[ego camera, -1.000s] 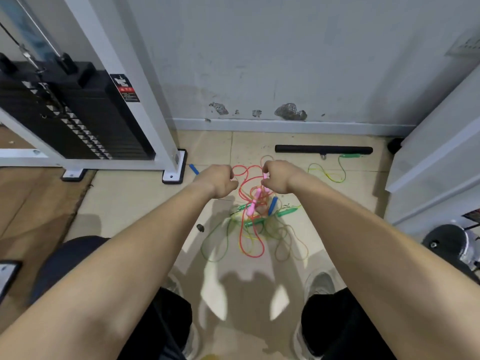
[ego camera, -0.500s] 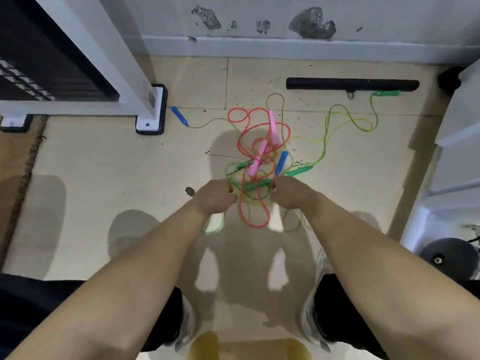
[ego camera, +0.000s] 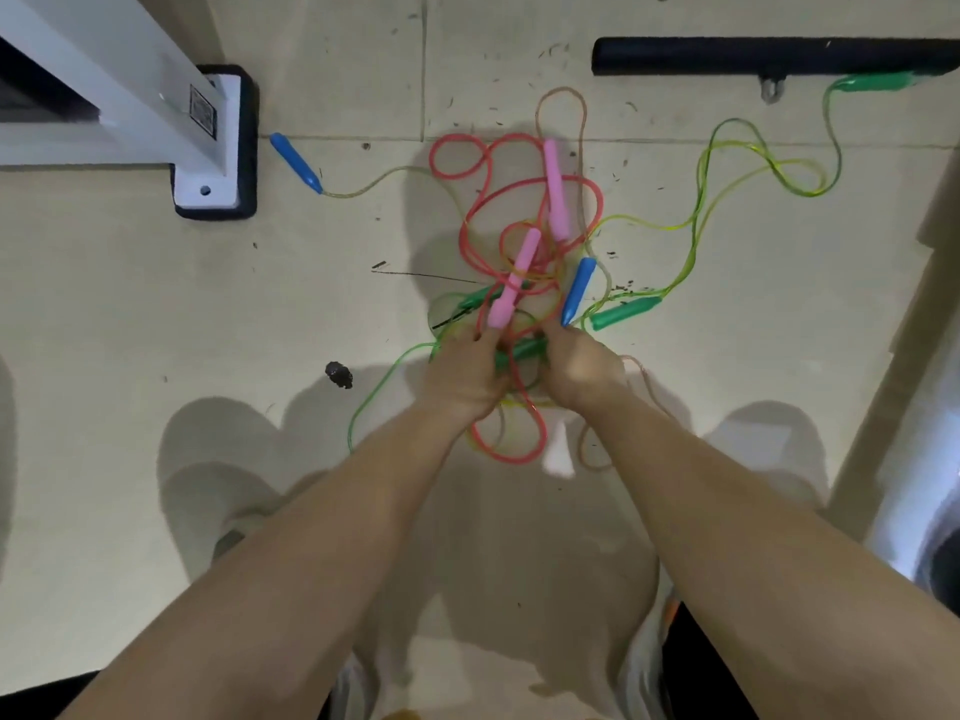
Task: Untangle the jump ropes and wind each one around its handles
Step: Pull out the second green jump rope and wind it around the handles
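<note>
– Reaching into the heap, both of them: left hand (ego camera: 462,376) and right hand (ego camera: 582,371) side by side just below the middle of the frame, knuckles up, fingers curled down among the cords.
– Gripping anything?
– Cannot tell. The left hand's fingertips meet the lower end of a pink handle (ego camera: 511,288); the right hand's sit beside the tip of a blue handle (ego camera: 577,291). A green handle (ego camera: 519,350) shows in the gap between the two hands.
– And the ropes themselves?
– All on the tiled floor (ego camera: 156,304), tangled at centre frame. A red cord (ego camera: 511,452) loops above the hands and again below the wrists. The second pink handle (ego camera: 556,194) lies higher up, across those loops.
– Further out?
– A second green handle (ego camera: 626,313) right of the blue one, and a yellow-green cord (ego camera: 727,194) snaking to the upper right, toward a far green handle (ego camera: 878,81) just under a black bar (ego camera: 769,54). Upper left, a lone blue handle (ego camera: 296,162) beside the foot of a white frame (ego camera: 213,148), its pale cord running back into the tangle.
– That dark speck?
– Small black lump (ego camera: 338,375) on the floor, left of the left hand.
</note>
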